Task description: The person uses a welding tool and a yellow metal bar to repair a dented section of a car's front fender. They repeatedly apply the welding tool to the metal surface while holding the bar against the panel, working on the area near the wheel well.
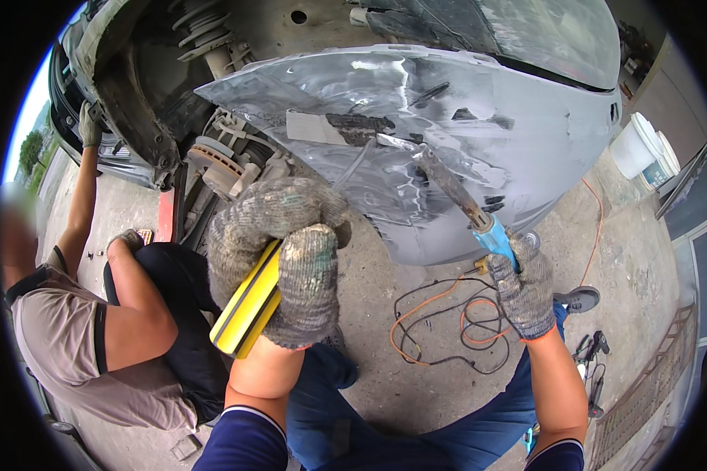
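My left hand point(279, 255), in a grey knit glove, is closed round the yellow and black handle of a screwdriver point(247, 306). Its slim shaft runs up to a grey car bumper point(542, 141), ending beside a dark, melted-looking patch point(361, 125). A blue-handled soldering iron point(456, 188) is gripped in my gloved right hand point(524, 286). The iron's flat, shiny tip lies at the same patch, close to the screwdriver's end; whether the two touch, I cannot tell. Next to the patch is a pale rectangular strip point(310, 125). Scuffs and black marks cover the bumper's surface.
Another person point(94, 330) crouches at my left, one gloved hand on the car body. Behind the bumper show a brake disc point(216, 161) and a coil spring point(204, 27). Orange and black cables point(456, 322) coil on the concrete. White buckets point(636, 147) stand at right.
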{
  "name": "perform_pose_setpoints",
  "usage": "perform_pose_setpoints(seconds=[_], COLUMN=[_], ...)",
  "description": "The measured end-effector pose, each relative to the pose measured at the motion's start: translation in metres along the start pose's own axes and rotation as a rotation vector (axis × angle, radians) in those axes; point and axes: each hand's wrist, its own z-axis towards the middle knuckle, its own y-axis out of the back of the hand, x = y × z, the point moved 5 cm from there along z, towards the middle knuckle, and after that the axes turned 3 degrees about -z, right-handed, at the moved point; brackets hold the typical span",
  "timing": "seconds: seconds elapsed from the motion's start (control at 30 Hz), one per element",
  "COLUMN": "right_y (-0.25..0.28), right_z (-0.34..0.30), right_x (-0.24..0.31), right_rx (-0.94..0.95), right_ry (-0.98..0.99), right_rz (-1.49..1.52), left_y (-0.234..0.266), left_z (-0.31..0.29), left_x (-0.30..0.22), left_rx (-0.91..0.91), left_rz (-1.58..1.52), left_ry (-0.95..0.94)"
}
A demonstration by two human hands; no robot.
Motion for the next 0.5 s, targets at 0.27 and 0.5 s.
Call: perform_pose_setpoints(seconds=[0.27,0.5], right_y=[0.005,0.006], right_z=[-0.001,-0.002], right_x=[0.0,0.001], right_rx=[-0.068,-0.081], right_ry=[0.051,0.091], right_rz=[-0.069,-0.043], left_y=[0.005,-0.005], left_z=[-0.004,-0.005], left_x=[-0.003,-0.005], left_rx=[-0.003,0.005], left_rz=[-0.002,-0.094], left_ry=[-0.027,0.008])
